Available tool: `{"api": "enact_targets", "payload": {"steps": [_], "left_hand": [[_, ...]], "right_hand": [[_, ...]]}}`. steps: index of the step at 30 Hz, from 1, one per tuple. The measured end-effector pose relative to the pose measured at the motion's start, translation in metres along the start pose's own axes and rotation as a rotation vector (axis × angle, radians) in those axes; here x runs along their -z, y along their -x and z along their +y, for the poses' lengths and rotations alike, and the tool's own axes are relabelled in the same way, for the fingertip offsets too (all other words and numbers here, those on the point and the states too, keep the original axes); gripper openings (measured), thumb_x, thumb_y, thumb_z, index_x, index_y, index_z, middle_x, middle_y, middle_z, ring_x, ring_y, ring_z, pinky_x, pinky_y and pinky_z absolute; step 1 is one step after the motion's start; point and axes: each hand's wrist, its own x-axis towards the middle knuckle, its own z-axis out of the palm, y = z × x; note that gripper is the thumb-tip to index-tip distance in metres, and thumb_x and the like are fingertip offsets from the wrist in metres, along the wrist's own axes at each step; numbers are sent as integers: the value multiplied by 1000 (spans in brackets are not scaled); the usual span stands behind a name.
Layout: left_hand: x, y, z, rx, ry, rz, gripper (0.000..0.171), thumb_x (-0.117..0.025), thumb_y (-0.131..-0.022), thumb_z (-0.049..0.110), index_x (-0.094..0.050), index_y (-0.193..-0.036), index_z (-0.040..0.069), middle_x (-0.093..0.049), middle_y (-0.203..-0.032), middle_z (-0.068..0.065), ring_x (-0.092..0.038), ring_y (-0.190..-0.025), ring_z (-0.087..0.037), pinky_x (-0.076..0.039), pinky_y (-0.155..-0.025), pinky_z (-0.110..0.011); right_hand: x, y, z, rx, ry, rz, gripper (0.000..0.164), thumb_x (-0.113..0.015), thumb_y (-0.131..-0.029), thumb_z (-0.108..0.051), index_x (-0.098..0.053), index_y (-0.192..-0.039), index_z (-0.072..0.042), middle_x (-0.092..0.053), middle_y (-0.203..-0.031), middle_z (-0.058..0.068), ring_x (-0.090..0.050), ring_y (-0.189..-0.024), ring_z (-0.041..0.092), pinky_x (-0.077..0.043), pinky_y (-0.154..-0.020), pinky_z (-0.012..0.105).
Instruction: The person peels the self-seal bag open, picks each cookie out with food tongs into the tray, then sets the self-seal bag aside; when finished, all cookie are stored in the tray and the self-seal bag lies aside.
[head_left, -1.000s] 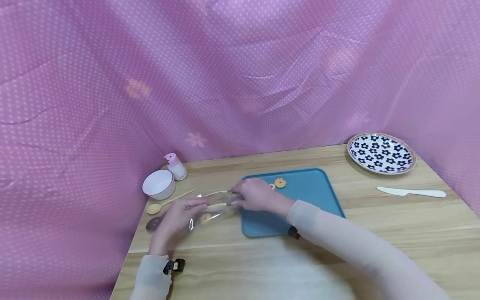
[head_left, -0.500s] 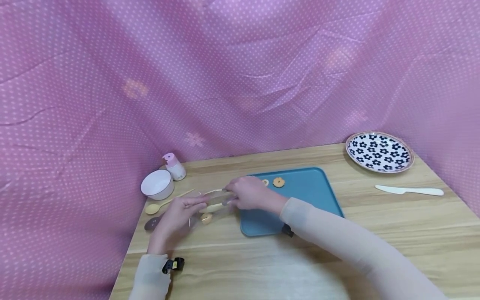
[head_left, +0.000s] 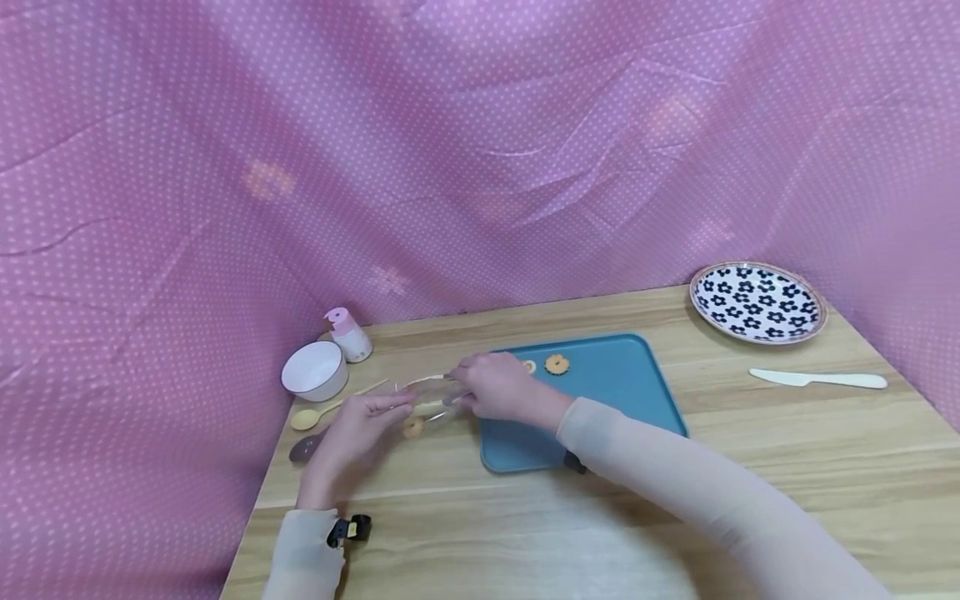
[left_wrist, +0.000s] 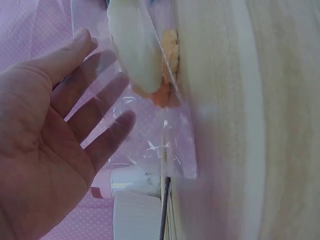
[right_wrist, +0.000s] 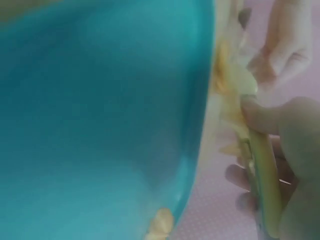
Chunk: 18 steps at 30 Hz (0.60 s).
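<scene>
My right hand (head_left: 495, 387) holds pale yellow tongs (right_wrist: 265, 175), thumb on one arm and fingers on the other. The tongs' two arms stand apart and reach leftward into a clear plastic bag (left_wrist: 150, 145). My left hand (head_left: 367, 425) holds the bag at its side, the thumb and index finger near each other on the film and the other fingers spread. In the left wrist view, one pale rounded tong end (left_wrist: 132, 45) shows beside orange flower-shaped cookies (left_wrist: 170, 55) in the bag. I cannot tell whether the tongs touch a cookie.
A blue tray (head_left: 600, 408) lies under my right forearm, bearing a flower-shaped cookie (head_left: 557, 364) and a ring-shaped one (head_left: 529, 366). Left stand a white bowl (head_left: 315, 371), a pump bottle (head_left: 349, 335), a yellow spoon (head_left: 305, 418) and a dark utensil (head_left: 303, 448). Right: patterned plate (head_left: 757, 302), white knife (head_left: 817, 379).
My right hand has moved slightly left with the tongs, deeper toward the bag, uncovering more of the ring-shaped cookie. My left hand stays nearly still; the cookie in the bag has shifted slightly up.
</scene>
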Motion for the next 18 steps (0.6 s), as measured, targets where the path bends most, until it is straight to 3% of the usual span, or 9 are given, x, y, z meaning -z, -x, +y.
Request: {"api": "enact_targets", "payload": {"steps": [6, 13, 18], "left_hand": [[1, 0, 0, -7, -13, 2, 26, -68, -95, 44, -75, -117, 33, -69, -135, 10, -53, -143, -18, -35, -126, -47], [0, 0, 0, -7, 0, 5, 28, -68, -95, 44, -76, -117, 30, -70, -133, 11, -52, -143, -19, -35, -125, -48], [0, -1, 1, -10, -3, -1, 30, -68, -95, 43, -75, -120, 28, -69, -135, 8, -53, -143, -21, -35, -125, -50]], "right_hand": [[-9, 3, 2, -4, 11, 52, 40, -72, -92, -44, -70, -126, -22, -77, -106, -7, -73, -92, 12, -62, -76, 30], [-3, -1, -1, -83, -27, -64, 46, -73, -89, -48, -70, -127, -20, -75, -104, -4, -70, -84, 12, -62, -71, 30], [-2, 0, -2, -93, -56, -85, 43, -72, -91, -45, -70, -127, -20, -75, -105, -5, -68, -82, 9, -61, -73, 28]]}}
